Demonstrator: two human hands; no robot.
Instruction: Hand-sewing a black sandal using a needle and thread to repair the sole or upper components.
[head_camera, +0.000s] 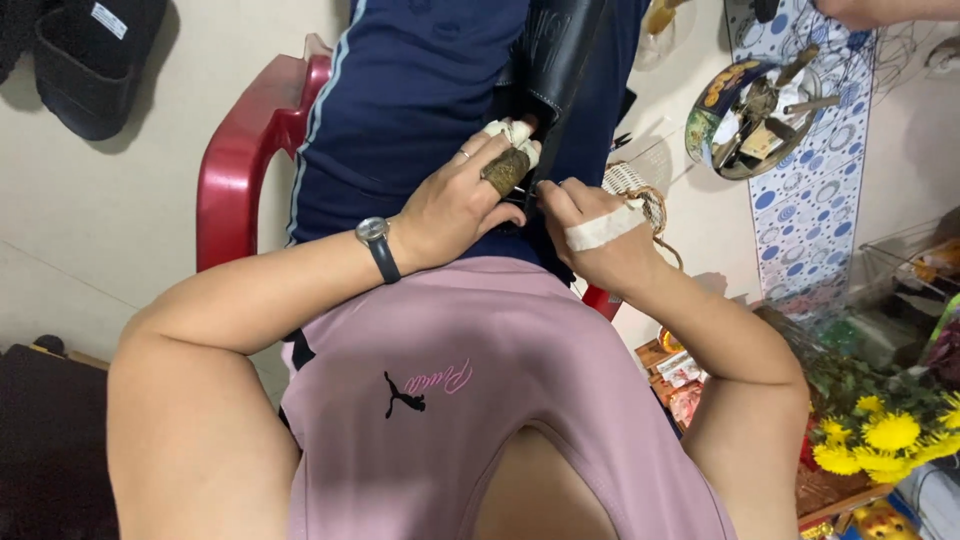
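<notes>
While both hands sit this close to the lap, here's how it looks, near to far:

pink shirt: soft mauve cotton tee (500, 400) fills the bottom of the view, smooth, with a small dark print.

left hand (455, 205): metal watch on a dark strap at the wrist, a ring, fingertips wrapped in white cloth tape. It's clamped around a stubby brownish, rough-looking tool (506, 170) and pressing it against the leather. I'd keep that wrist low and push straight in, so the tip doesn't skid.

right hand (600, 240): white tape strip across the back, fingers pinched on the edge of the leather; what's between the fingertips I can't make out. A tight pinch close to the working spot seems best, since leather flexes.

black leather piece (555, 60): long, stiff, matte panel with a stitched edge, standing upright over the navy trousers (420, 90), between both hands.

red plastic chair (240, 160): glossy, moulded, curved arm.

round metal tin (755, 115): shiny, holding wooden-handled tools, on a blue-dotted cloth (810, 200).

yellow flowers (885, 440): fluffy, far right.
</notes>
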